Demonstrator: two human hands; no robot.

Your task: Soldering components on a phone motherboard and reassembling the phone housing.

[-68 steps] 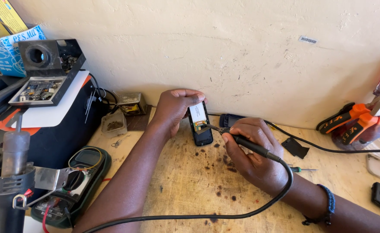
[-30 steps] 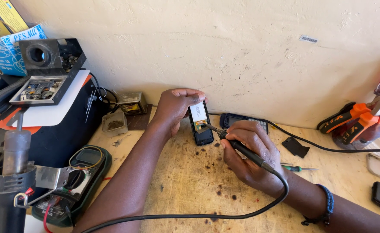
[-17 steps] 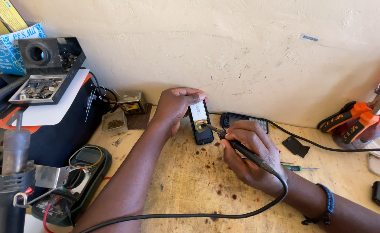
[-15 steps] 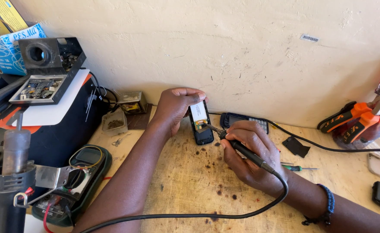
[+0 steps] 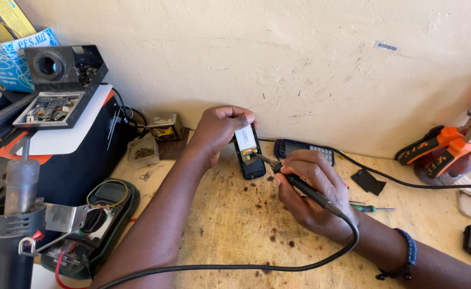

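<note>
Scarred wooden bench (image 5: 230, 235), wall just behind: left hand (image 5: 220, 131) props a small open phone (image 5: 249, 152) near-upright, fingers curled over its top edge, thumb at the side. Right hand (image 5: 309, 192) pinches a corded soldering iron (image 5: 291, 179) pen-style, fingers pressed together, tip touching the exposed board. Phone looks light, stiff and fragile inside; best held by its edges.

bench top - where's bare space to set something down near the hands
The widest bare patch of the wooden bench lies between the left forearm and the right hand, bordered in front by the black cord. A smaller patch sits right of the small screwdriver. The left side is crowded: multimeter, black case, small tins.
</note>
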